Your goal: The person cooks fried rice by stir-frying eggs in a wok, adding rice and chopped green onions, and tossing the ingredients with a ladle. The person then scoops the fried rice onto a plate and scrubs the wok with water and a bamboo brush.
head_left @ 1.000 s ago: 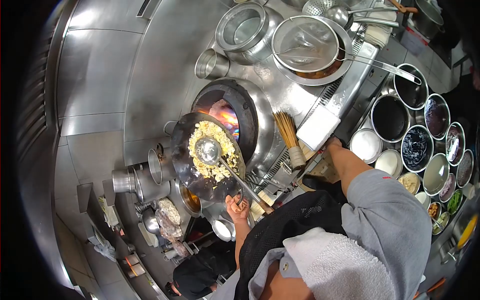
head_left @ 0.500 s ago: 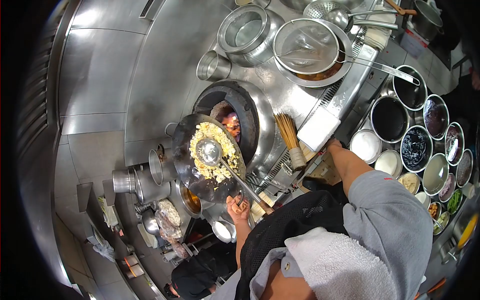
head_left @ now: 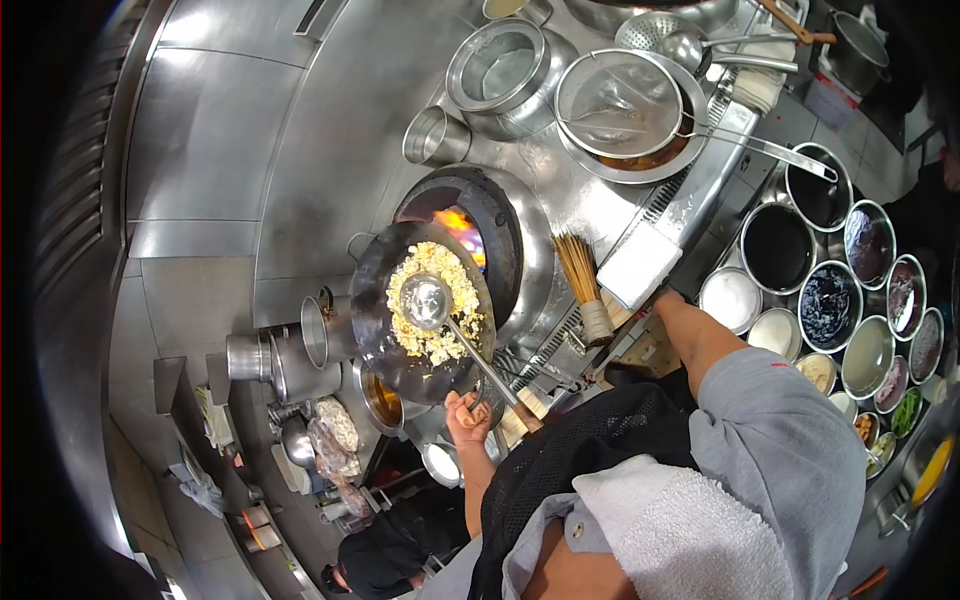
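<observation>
My left hand point(head_left: 468, 415) is closed round the handle of a dark wok point(head_left: 372, 345), which is tilted beside a burner point(head_left: 505, 235). Pale yellow, crumbly food point(head_left: 440, 345) lies in the wok. A metal ladle point(head_left: 426, 301) rests bowl-down on the food, its wooden-ended handle running past my left hand. My right hand point(head_left: 663, 297) is at the lower edge of a white block-like item point(head_left: 640, 265); its fingers are hidden. A bamboo brush point(head_left: 582, 290) lies left of that item.
A strainer point(head_left: 618, 105) sits over a basin at the top. Nearby stand a metal pot point(head_left: 505, 75) and a metal cup point(head_left: 437, 137). Ingredient bowls point(head_left: 778, 247) crowd the right. A person in black point(head_left: 400, 545) is at the lower left, beyond pots point(head_left: 300, 362).
The scene has shifted slightly in view. The burner flame dimmed and is bright again near the wok's upper rim. Both hands and the ladle keep about the same positions.
</observation>
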Demonstrator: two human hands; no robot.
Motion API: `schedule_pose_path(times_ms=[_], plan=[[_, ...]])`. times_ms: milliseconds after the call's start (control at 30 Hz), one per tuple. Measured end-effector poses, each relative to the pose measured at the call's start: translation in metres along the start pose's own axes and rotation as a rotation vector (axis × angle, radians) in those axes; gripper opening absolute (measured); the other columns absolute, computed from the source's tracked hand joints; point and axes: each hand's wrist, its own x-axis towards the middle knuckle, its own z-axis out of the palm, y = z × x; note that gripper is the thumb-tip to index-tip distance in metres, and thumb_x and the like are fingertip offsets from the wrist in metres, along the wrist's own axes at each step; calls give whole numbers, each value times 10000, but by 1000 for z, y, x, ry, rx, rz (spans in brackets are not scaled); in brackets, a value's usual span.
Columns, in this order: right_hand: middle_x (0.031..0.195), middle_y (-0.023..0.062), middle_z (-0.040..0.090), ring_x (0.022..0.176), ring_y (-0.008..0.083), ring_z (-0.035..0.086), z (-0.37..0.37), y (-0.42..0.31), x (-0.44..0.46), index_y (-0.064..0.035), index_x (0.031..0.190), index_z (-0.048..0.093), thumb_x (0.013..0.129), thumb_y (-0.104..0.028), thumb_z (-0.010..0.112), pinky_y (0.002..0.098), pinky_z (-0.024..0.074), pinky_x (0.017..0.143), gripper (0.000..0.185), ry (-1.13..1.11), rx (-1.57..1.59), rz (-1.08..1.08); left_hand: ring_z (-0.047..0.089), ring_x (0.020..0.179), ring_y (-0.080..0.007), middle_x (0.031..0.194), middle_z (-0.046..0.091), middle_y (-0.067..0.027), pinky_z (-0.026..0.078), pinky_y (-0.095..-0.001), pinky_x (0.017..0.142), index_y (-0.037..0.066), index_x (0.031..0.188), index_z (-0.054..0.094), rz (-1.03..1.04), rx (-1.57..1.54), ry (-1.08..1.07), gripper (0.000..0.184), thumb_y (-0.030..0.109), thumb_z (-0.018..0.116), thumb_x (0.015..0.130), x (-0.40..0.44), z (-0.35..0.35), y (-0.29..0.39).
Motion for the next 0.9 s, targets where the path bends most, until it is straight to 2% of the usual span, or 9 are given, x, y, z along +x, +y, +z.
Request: schedule_pose_path(times_ms=[100, 167, 267, 333, 533, 600, 700, 800, 900], plan=[[1229, 106, 692, 1134, 268, 668, -12, -14, -33, -38, 1156, 710, 848, -297, 696, 434, 554, 922, 403, -87, -297, -102, 642, 762, -256, 876, 661, -87, 559, -383, 686, 95, 915, 589, 63, 81, 76, 171, 191, 641, 783, -15, 32, 18], [1021, 108, 745, 962, 259, 714, -3, -32, -50, -37, 1065, 742, 848, -336, 680, 438, 577, 801, 375, -270, -751, -466, 632, 731, -247, 844, 645, -57, 551, -397, 641, 152, 937, 586, 53, 65, 35, 166, 189, 647, 787, -1, 35, 32], [744, 119, 720, 654, 213, 703, -28, -78, -151, -37, 805, 736, 992, -476, 475, 392, 555, 590, 544, -691, -459, -490, 625, 722, -255, 829, 632, -49, 555, -424, 638, 225, 934, 585, 7, 23, -58, 139, 187, 659, 822, 34, 45, 40], [687, 105, 708, 594, 219, 688, -18, -101, -156, -20, 1183, 647, 1028, -475, 458, 361, 567, 554, 516, -579, -313, -981, 624, 724, -264, 845, 634, -47, 561, -441, 653, 253, 930, 580, 33, -23, -80, 152, 182, 677, 836, 45, 70, 25], [905, 135, 675, 647, 210, 670, -53, -153, -326, -79, 1526, 255, 1039, -508, 428, 336, 588, 633, 672, -704, 655, -637, 632, 807, -283, 879, 638, -57, 569, -472, 695, 266, 1002, 566, 91, -83, -209, 236, 264, 740, 843, 66, 83, 5], [1019, 146, 626, 725, 193, 666, -44, -157, -341, -79, 1541, 203, 1025, -371, 544, 315, 581, 644, 684, -677, 692, -637, 634, 841, -300, 898, 631, -66, 568, -498, 725, 274, 1024, 555, -53, -59, -188, 269, 296, 755, 847, 54, 84, 13], [1023, 79, 617, 745, 128, 623, -38, -181, -357, -69, 1480, 352, 916, -97, 698, 267, 536, 640, 662, -78, 779, -1236, 632, 858, -332, 961, 616, -68, 565, -514, 743, 289, 1020, 539, -123, -177, -224, 289, 272, 766, 842, 46, 78, 20], [998, 90, 620, 774, 170, 598, -57, -248, -414, -21, 1112, 628, 873, -46, 704, 287, 488, 671, 252, 696, 310, -1528, 622, 837, -335, 966, 575, -77, 565, -514, 721, 291, 1026, 522, -109, -224, -246, 309, 187, 736, 829, 59, 74, 12], [941, 111, 619, 780, 206, 605, -54, -328, -423, -20, 882, 596, 858, -31, 697, 320, 485, 687, 105, 856, 268, -1924, 612, 816, -302, 947, 567, -77, 573, -488, 696, 252, 986, 533, -145, -267, -303, 236, 138, 677, 838, 72, 67, 10]])
